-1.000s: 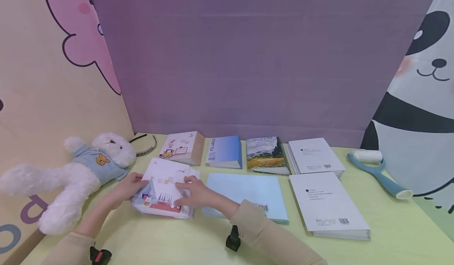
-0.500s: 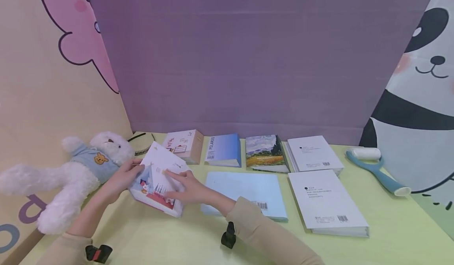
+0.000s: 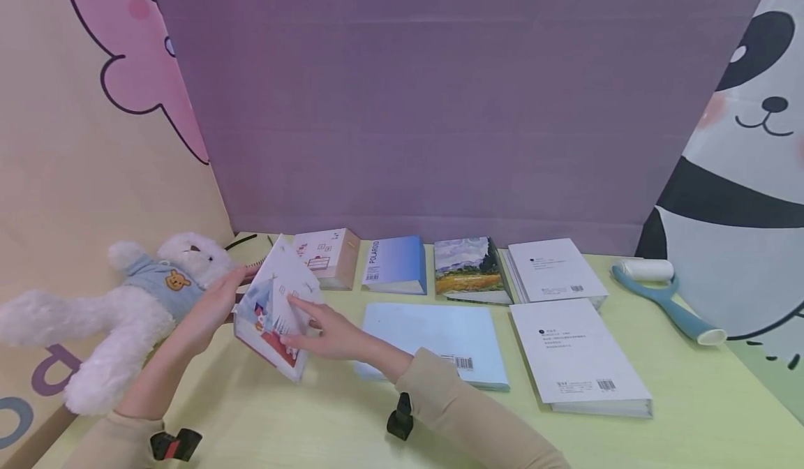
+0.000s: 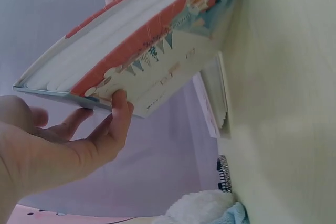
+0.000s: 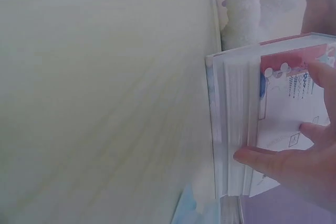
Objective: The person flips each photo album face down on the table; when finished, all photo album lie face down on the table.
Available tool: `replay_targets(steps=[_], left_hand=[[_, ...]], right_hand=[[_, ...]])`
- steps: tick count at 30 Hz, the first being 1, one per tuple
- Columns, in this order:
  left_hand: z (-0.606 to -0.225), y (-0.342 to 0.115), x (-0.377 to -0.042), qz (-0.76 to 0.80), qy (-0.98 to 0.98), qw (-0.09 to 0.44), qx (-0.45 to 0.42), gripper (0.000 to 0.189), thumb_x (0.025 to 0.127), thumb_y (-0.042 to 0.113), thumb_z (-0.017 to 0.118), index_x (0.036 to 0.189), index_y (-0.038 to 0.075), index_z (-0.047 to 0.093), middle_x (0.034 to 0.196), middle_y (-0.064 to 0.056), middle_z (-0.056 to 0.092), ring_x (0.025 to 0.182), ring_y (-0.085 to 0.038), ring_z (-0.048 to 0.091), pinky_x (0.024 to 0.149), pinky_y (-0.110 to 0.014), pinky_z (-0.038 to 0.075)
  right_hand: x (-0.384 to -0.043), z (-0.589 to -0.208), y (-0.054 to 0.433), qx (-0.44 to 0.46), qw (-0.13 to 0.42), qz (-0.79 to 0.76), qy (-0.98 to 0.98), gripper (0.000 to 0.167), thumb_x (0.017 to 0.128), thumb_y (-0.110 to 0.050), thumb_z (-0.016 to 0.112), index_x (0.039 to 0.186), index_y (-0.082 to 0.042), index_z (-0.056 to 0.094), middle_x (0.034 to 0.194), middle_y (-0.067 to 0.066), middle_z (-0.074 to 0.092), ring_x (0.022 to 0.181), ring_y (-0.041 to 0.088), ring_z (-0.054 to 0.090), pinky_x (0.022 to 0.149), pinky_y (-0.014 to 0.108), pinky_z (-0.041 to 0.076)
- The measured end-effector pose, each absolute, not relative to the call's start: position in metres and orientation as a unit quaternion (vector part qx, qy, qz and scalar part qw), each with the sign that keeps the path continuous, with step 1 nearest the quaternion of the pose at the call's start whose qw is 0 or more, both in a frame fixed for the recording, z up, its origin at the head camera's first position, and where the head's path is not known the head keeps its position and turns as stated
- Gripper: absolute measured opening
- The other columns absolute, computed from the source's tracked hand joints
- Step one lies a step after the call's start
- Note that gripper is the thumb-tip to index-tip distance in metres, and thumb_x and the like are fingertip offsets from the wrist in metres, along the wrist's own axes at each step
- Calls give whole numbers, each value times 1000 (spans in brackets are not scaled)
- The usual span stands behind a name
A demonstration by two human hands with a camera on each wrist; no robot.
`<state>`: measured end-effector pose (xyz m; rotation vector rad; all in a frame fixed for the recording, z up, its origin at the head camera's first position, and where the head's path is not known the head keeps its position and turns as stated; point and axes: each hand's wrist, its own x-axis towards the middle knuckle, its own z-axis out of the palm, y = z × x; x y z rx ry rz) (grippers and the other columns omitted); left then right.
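Observation:
A photo album [image 3: 276, 315] with a white, blue and red illustrated cover stands tilted above the table, its white page edges [image 4: 105, 43] seen in the left wrist view. My left hand [image 3: 213, 308] holds it at the spine side; in the left wrist view one fingertip lies on the cover and other fingers touch the spine. Across the cover, my right hand [image 3: 333, 333] has its thumb and index finger on the picture. The right wrist view shows another finger [image 5: 257, 157] of it against the page edges. The far cover is mostly hidden.
A white plush bear [image 3: 157, 301] lies left, a hairband partly hidden behind the album. At the back are a pink album [image 3: 336, 259], a blue album [image 3: 397, 263], a painting-covered album [image 3: 467, 266] and white albums [image 3: 581, 354]. A light blue album [image 3: 433, 333] and lint roller [image 3: 672, 301] lie right.
The album has risen off the table and tipped from lying flat to steeply tilted, turning its cover towards the right. My left hand's fingers have shifted further up along its spine side.

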<state>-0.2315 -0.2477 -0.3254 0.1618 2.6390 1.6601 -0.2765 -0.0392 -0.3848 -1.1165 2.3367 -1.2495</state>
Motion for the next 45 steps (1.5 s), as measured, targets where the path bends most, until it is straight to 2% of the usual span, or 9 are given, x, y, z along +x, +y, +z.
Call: replay_targets(steps=[6, 9, 15, 19, 23, 30, 34, 36, 45], left_hand=[[-324, -246, -230, 509, 858, -16, 73, 60, 102, 45, 23, 147, 5, 28, 139, -23, 42, 117, -32, 50, 80, -26, 49], [-325, -246, -230, 506, 859, -19, 75, 57, 102, 42, 27, 147, 8, 30, 136, -22, 46, 111, -24, 53, 80, -27, 48], [-326, -244, -233, 503, 861, -13, 73, 51, 102, 37, 36, 145, 10, 36, 123, -21, 53, 88, -6, 57, 75, -27, 49], [-328, -242, -234, 499, 863, -16, 79, 50, 102, 34, 36, 143, 6, 39, 128, -21, 51, 93, -7, 55, 79, -26, 48], [-332, -240, -234, 511, 853, -27, 98, 47, 103, 29, 35, 139, -1, 41, 140, -23, 41, 111, -21, 53, 89, -32, 48], [-340, -236, -235, 532, 838, -28, 115, 45, 102, 24, 40, 140, 0, 39, 143, -20, 38, 109, -12, 55, 91, -34, 51], [-343, -235, -236, 534, 836, -12, 127, 54, 101, 26, 44, 145, -1, 29, 145, -24, 34, 125, -34, 45, 94, -42, 50], [-345, -235, -237, 540, 832, 3, 125, 58, 101, 29, 43, 146, -2, 24, 146, -24, 33, 129, -38, 40, 95, -44, 48], [-355, -236, -241, 538, 834, 60, 106, 63, 101, 42, 33, 146, 0, 24, 138, -24, 43, 125, -39, 46, 93, -44, 49]], right_hand=[[-273, -383, -39, -350, 168, -452, 803, 71, 91, -35, 61, 150, -27, 22, 153, 0, 28, 135, 21, 38, 109, 34, 37], [-273, -383, -37, -343, 165, -440, 814, 67, 92, -38, 58, 149, -29, 23, 153, 0, 28, 135, 24, 38, 109, 36, 36], [-274, -383, -31, -367, 102, -395, 836, 59, 94, -36, 55, 146, -16, 35, 152, 2, 32, 138, 20, 33, 111, 38, 33], [-274, -379, -29, -354, 105, -411, 834, 55, 94, -33, 55, 143, -11, 40, 148, 5, 38, 133, 22, 41, 107, 37, 38], [-274, -378, -27, -328, 135, -461, 814, 55, 96, -35, 53, 144, -13, 37, 146, 7, 41, 127, 25, 48, 100, 33, 46], [-271, -373, -24, -293, 159, -501, 799, 60, 96, -49, 43, 149, -28, 23, 145, 10, 42, 129, 24, 47, 97, 39, 48], [-271, -369, -23, -276, 187, -532, 778, 60, 98, -53, 33, 149, -23, 24, 148, 7, 38, 129, 28, 46, 101, 46, 44], [-271, -367, -23, -271, 194, -544, 771, 62, 98, -54, 30, 149, -20, 25, 150, 6, 35, 130, 29, 46, 100, 50, 43], [-267, -369, -25, -236, 174, -559, 776, 60, 95, -51, 44, 143, -17, 38, 144, 3, 44, 128, 24, 47, 96, 49, 46]])
